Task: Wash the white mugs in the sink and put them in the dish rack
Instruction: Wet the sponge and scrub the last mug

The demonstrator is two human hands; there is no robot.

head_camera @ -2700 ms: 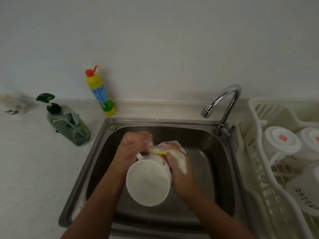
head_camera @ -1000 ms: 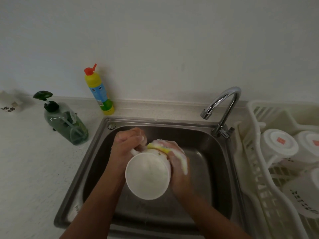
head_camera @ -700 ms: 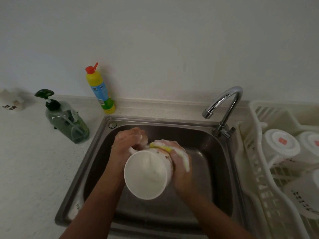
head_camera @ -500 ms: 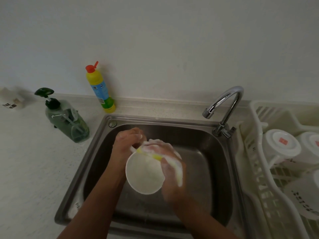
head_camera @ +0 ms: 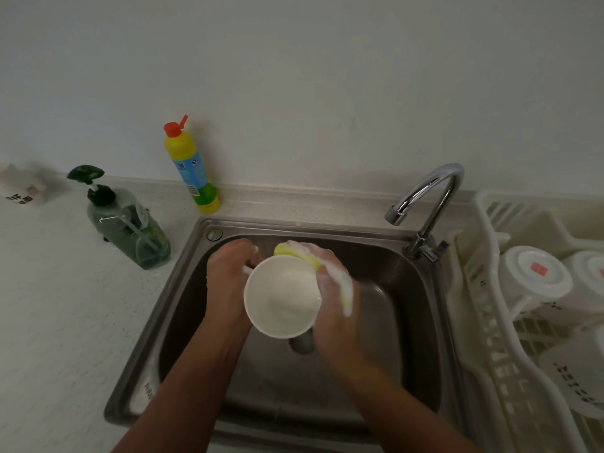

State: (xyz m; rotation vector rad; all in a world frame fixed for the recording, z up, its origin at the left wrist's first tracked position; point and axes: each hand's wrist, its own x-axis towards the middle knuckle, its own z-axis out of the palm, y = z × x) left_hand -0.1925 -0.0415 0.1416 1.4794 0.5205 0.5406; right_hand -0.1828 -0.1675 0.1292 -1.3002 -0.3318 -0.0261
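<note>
head view, white mug: the white mug (head_camera: 282, 299) is held up over the sink (head_camera: 408, 289), above the drain (head_camera: 302, 344), mouth tipped toward the camera, with some suds inside.
head view, left hand: the left hand (head_camera: 228, 282) is on the mug's left side; its grip is clamped on the handle, fingers curled round it.
head view, right hand: the right hand (head_camera: 333, 308) is covered in foam, and its grip is wrapped on a yellow sponge (head_camera: 294, 251). The sponge is pressed against the far and right outside of the mug, right up by the rim.
head view, sink: stainless steel and set into the worktop (head_camera: 58, 305). The chrome faucet (head_camera: 434, 191) is at the back right corner, spout pointing left, and I can't see any water coming out of it.
head view, dish rack: the white plastic dish rack (head_camera: 490, 322) sits just right of the sink. There's an upside-down mug (head_camera: 536, 276) in it with a red mark on its base, a second mug (head_camera: 588, 279) touching it on the right, and a third mug (head_camera: 575, 371) nearer the camera with black lettering on it.
head view, worktop stuff: a green pump bottle (head_camera: 130, 233) stands left of the sink, and a yellow squeeze bottle (head_camera: 191, 168) with a red cap stands against the wall by the back left corner. There's a blurry white thing (head_camera: 23, 191) with black print at the far left; can't tell what it is.
</note>
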